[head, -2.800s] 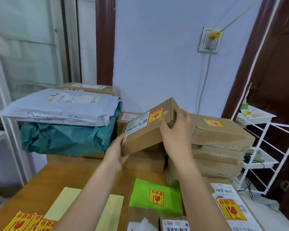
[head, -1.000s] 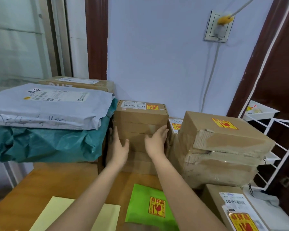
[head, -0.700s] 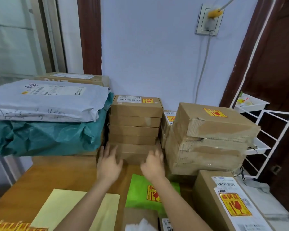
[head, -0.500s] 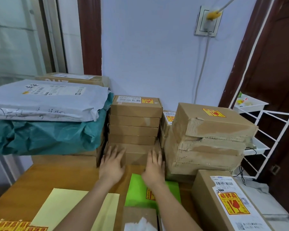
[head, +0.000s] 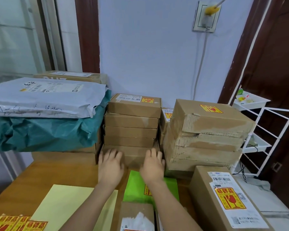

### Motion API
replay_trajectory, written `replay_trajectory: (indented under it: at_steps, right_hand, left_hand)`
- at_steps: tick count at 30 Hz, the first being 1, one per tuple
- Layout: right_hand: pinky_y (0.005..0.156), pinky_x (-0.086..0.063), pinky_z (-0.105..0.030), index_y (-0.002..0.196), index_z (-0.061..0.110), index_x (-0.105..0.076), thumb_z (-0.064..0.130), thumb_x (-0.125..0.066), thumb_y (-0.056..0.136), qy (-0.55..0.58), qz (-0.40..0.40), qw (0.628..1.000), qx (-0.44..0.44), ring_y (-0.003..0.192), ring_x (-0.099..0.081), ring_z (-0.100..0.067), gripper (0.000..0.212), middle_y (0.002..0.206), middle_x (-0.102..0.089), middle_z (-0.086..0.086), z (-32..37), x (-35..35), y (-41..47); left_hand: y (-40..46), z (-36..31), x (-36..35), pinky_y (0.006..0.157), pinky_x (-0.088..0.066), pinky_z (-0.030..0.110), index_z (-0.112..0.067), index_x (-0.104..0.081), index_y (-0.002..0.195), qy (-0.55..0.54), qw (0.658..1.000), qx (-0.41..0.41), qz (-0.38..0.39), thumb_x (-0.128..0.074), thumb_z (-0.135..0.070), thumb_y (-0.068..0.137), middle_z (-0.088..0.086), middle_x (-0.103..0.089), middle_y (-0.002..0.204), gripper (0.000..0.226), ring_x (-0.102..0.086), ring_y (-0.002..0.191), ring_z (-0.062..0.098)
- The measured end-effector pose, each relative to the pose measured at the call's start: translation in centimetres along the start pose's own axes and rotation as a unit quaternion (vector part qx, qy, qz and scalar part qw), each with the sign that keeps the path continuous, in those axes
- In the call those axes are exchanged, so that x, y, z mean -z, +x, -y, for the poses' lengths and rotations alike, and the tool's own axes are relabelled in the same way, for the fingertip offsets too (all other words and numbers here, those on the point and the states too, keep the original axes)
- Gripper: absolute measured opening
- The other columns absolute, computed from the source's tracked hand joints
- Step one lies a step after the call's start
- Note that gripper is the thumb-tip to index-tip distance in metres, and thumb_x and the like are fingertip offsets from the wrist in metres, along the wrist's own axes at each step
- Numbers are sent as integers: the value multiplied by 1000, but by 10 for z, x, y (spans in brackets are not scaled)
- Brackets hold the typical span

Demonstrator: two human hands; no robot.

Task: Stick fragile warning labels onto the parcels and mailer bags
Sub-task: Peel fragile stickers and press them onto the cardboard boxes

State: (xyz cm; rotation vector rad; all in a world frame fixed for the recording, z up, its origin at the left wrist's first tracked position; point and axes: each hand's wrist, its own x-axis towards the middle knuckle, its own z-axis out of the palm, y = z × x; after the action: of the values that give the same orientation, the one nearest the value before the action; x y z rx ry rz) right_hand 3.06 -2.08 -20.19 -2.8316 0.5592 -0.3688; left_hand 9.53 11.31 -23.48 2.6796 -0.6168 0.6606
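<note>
Hands at the centre of the frame, both reaching flat against the bottom box of the middle stack [head: 132, 124]: left hand [head: 110, 165] on its left corner, right hand [head: 153, 165] on its right corner, fingers straight and spread, nothing gripped in either. The two hands sit apart, the box front showing between them. The top box [head: 134, 105] of that stack carries a white address label and a yellow-red fragile label [head: 147, 100]. To the right, a rougher stack of taped cartons [head: 205, 135], a fragile label on top there too. Lower right, a tall parcel [head: 223, 199] with a big fragile label under its barcode. Just behind the right wrist lies a green mailer bag [head: 135, 187], its label partly hidden by the arm. Lower left corner, loose fragile stickers [head: 18, 224] beside a pale yellow sheet [head: 63, 207] on the wooden worktop [head: 45, 174]. Upper left, a grey mailer bag [head: 45, 95] lies on a teal one [head: 45, 132].
</note>
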Motion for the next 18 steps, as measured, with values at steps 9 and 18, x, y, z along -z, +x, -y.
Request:
replay_trajectory:
  at_steps: [9, 18]
  right_hand:
    - [114, -17, -39, 133, 10, -42, 28, -41, 94, 7, -6, 1000, 13, 133, -31, -25, 43, 144, -35, -8, 4, -4, 4]
    - [103, -27, -39, 132, 13, -48, 33, -34, 95, -5, 10, 1000, 0, 129, -30, -23, 45, 141, -41, -1, 8, 5, 33]
  left_hand:
    - [26, -9, 14, 83, -39, 32, -15, -55, 112, -62, 996, 16, 60, -44, -27, 94, -1, -56, 123, 24, -48, 118, 18]
    - [52, -7, 21, 82, -37, 31, -23, -43, 90, -29, 989, 24, 144, -41, -35, 94, -1, -57, 117, 13, -45, 114, 19]
